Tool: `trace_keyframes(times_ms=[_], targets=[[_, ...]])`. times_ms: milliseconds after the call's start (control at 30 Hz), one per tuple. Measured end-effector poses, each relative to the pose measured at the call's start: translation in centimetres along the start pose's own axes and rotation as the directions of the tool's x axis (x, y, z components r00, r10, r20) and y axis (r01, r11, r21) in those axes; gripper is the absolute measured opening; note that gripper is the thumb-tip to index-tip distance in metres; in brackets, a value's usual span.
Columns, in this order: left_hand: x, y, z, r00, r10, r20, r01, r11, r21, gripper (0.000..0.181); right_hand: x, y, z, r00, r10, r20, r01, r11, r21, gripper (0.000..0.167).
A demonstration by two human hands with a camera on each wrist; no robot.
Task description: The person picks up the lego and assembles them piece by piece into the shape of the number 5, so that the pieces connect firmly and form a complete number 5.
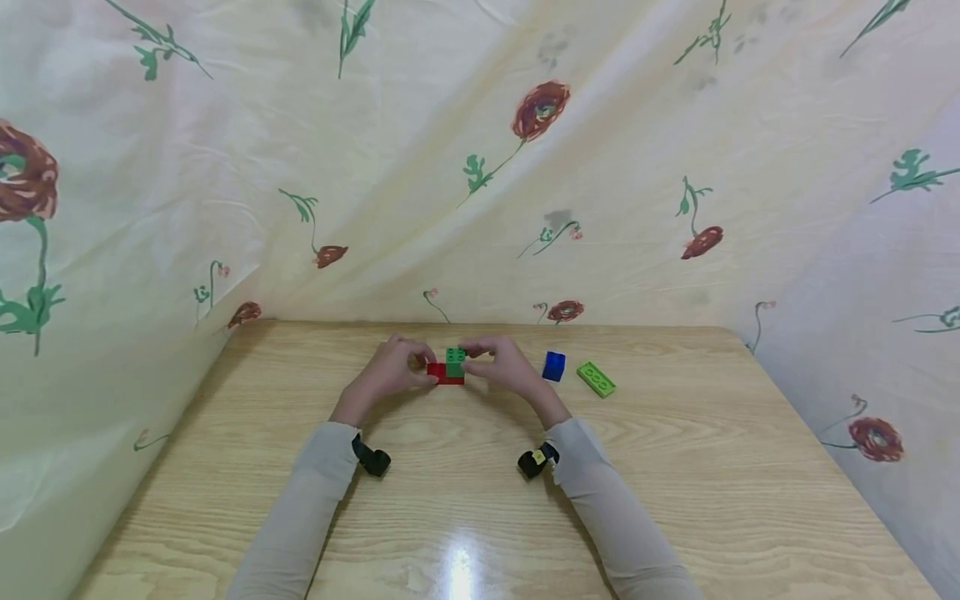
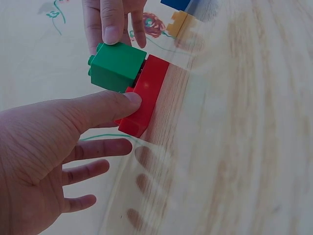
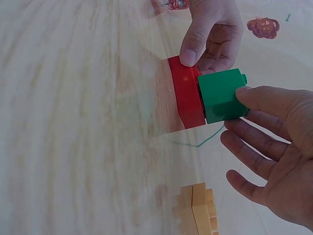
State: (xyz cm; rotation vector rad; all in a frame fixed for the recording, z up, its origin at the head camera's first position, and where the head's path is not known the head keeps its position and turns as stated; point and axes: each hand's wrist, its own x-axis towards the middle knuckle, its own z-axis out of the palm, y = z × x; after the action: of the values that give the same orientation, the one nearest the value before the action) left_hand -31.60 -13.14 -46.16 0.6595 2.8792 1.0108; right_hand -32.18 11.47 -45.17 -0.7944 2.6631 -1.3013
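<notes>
Head: sleeved forearms [image 1: 311, 487] angle inward toward 12 o'clock; on the table [image 1: 457, 492], the left hand [image 1: 386, 371] pinches the red brick [image 1: 439, 372] at its 9 o'clock end, and the right hand [image 1: 502, 367] pinches the green brick [image 1: 455, 363] atop its 3 o'clock end. Left wrist: thumb on red, lower fingers spread toward 6 o'clock. Right wrist: thumb on green, lower fingers loosely extended.

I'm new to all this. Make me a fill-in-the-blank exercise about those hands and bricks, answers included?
The left hand pinches the lower brick, coloured ____.
The right hand pinches the upper brick, coloured ____.
The blue brick on the table lies closer to the person's ____ hand.
Missing words: red; green; right.
</notes>
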Motion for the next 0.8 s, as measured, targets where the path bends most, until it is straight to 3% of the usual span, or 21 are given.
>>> trace_keyframes(times_ms=[800], targets=[[0.15, -0.22, 0.14, 1.000, 0.001, 0.006, -0.001, 1.000, 0.004, 0.021, -0.11, -0.47, 0.00, 1.000, 0.006, -0.009, -0.006, 1.000, 0.008, 0.037]])
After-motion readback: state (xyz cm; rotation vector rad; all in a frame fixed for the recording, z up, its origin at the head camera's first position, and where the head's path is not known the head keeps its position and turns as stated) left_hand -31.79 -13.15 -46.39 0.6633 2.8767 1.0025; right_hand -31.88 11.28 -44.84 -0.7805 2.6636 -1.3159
